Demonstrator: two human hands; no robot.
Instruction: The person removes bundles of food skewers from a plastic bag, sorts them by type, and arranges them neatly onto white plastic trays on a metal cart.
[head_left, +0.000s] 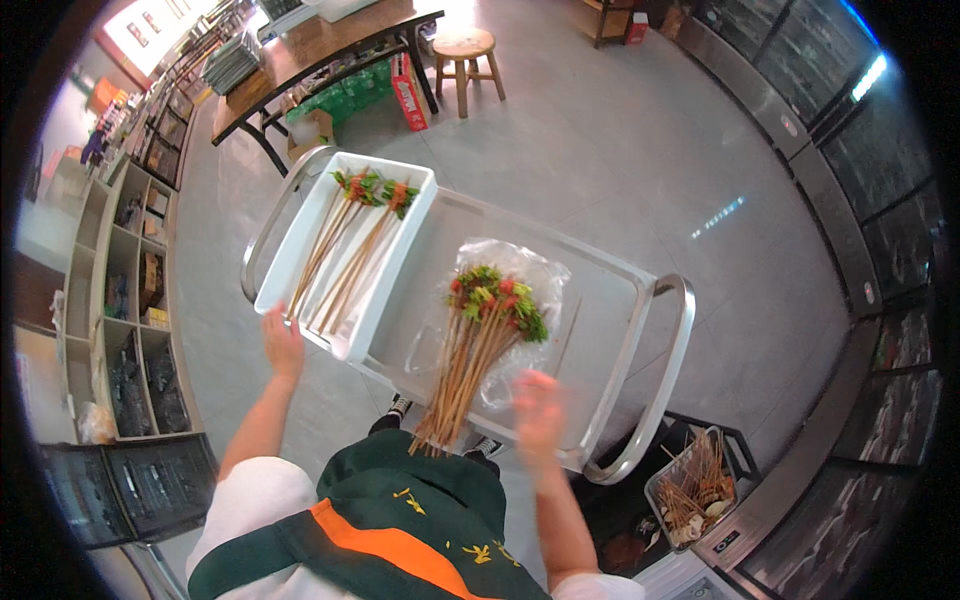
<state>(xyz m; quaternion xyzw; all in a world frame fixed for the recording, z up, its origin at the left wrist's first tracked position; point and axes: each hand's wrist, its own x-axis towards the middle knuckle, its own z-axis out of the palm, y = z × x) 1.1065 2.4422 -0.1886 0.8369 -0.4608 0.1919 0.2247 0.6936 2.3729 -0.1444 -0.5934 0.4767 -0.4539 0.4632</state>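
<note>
My left hand (283, 346) is at the near left corner of a white plastic tray (386, 304), its fingers at the rim; whether they grip it is unclear. Inside the tray lie two small bunches of skewers (330, 244) tipped with green leaves and red pieces. My right hand (538, 412), blurred by motion, is over the cart with nothing visible in it. To its left, a large bundle of similar skewers (472, 352) rests on a clear plastic bag (551, 270), stick ends towards me. One thin stick (568, 337) lies to the right of the bag.
The tray and bag sit on a metal cart (600, 300) with tubular handles (682, 337). A basket of skewers (690, 487) stands low at right, beside glass-fronted cabinets (832, 187). Beyond the cart are a wooden table (322, 45) and stool (465, 45); shelving (120, 300) lines the left.
</note>
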